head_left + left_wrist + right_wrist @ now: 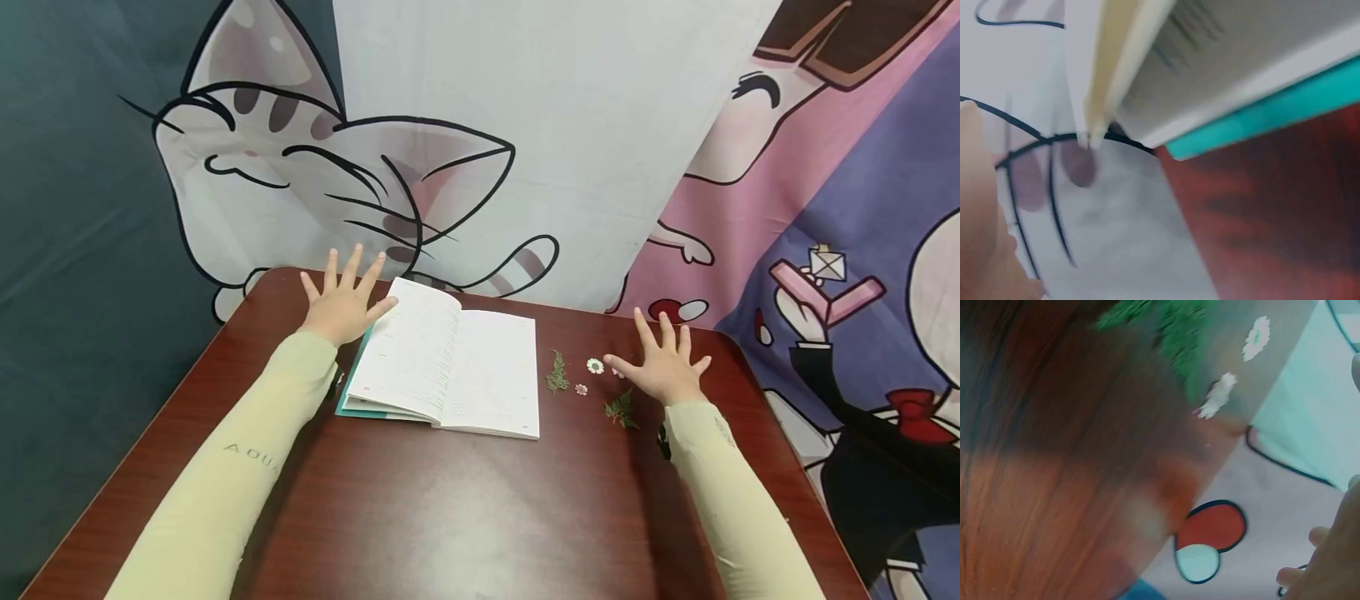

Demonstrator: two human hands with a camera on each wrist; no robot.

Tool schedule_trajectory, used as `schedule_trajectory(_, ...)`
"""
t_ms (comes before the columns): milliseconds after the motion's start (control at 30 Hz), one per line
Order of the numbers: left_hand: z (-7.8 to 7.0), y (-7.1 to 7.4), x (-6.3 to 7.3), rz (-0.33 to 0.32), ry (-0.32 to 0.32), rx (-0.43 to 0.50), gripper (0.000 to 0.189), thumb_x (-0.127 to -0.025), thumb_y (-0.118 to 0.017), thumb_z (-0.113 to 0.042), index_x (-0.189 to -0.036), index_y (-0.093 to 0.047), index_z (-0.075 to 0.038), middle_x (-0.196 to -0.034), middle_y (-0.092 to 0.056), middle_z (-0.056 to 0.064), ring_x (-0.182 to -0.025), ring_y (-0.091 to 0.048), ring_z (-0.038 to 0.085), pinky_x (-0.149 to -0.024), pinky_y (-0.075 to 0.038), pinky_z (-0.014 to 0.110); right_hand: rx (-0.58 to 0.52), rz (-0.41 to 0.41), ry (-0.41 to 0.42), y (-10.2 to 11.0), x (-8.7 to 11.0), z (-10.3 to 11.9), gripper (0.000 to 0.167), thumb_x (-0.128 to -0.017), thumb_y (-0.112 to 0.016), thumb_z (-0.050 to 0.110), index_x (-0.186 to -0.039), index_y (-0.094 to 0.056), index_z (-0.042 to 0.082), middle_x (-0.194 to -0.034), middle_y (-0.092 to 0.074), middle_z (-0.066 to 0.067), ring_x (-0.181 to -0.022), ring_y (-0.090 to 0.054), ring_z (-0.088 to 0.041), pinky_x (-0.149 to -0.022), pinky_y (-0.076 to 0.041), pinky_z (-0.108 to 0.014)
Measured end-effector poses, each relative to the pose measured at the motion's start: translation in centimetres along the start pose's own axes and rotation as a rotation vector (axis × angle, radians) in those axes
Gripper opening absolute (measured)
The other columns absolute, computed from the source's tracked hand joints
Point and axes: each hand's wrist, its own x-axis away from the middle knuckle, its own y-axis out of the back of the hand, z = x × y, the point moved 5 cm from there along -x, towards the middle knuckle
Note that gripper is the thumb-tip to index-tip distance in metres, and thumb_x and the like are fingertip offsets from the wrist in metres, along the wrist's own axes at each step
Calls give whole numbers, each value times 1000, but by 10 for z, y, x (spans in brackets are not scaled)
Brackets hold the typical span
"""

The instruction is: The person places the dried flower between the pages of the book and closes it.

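An open book (487, 375) with written pages and a teal cover (1260, 115) lies on the table. My left hand (341, 307), fingers spread and straight, is at the book's upper left; whether it touches the page edge I cannot tell. To the book's right are two green fern-like leaves (557, 374), a white daisy-like flower (595, 366) and a small pinkish flower (581, 389). Another pale flower (1218, 395) is partly hidden behind my right thumb in the head view. My right hand (664, 371), fingers spread, holds nothing above the table's right side, beside a leaf (620, 409).
The dark reddish-brown table (450, 508) has rounded far corners. Right behind its far edge hangs a cloth backdrop (585, 167) printed with a cartoon cat and other figures. Both forearms wear pale yellow-green sleeves (232, 458).
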Motion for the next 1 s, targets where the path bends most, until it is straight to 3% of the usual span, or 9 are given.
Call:
schedule_trajectory(233, -22, 9, 14, -17, -57, -5, 85, -101, -38, -68, -165, 2, -29, -170, 12, 10, -151, 23, 40, -105, 16, 78, -28, 11, 34, 0, 13, 18, 104, -87, -54, 78, -164, 1, 34, -168, 6, -21, -149, 12, -55, -95, 5, -90)
schedule_trajectory(500, -56, 0, 28, -84, -172, -18, 85, -100, -51, -62, -165, -10, -26, -171, 0, 9, -154, 5, 42, -111, 7, 76, -110, -50, 107, -6, 24, 40, 94, -93, -61, 62, -165, -14, 24, -168, -3, -20, -151, 4, -50, -102, -15, -84)
schedule_trajectory(733, -79, -24, 37, -73, -245, -39, 83, -99, -53, -59, -164, -18, -20, -170, -10, 12, -155, -2, 41, -114, -5, 74, -291, -82, 166, -22, 28, 53, 73, -96, -69, 39, -153, -39, 3, -150, -33, -30, -136, -34, -49, -106, -36, -67)
schedule_trajectory(867, -91, -35, 45, -56, -285, -15, 83, -99, -54, -58, -164, -20, -18, -169, -13, 13, -154, -7, 42, -115, -9, 73, -397, -90, 144, -31, 25, 58, 57, -95, -71, 22, -142, -50, -2, -133, -53, -31, -118, -55, -45, -100, -45, -59)
schedule_trajectory(1000, -98, -47, 51, -17, -301, -5, 82, -99, -56, -57, -163, -22, -17, -169, -16, 13, -153, -11, 42, -115, -14, 72, -466, -67, 97, -40, 21, 64, 51, -95, -71, 17, -138, -54, -4, -122, -63, -28, -110, -64, -41, -90, -54, -53)
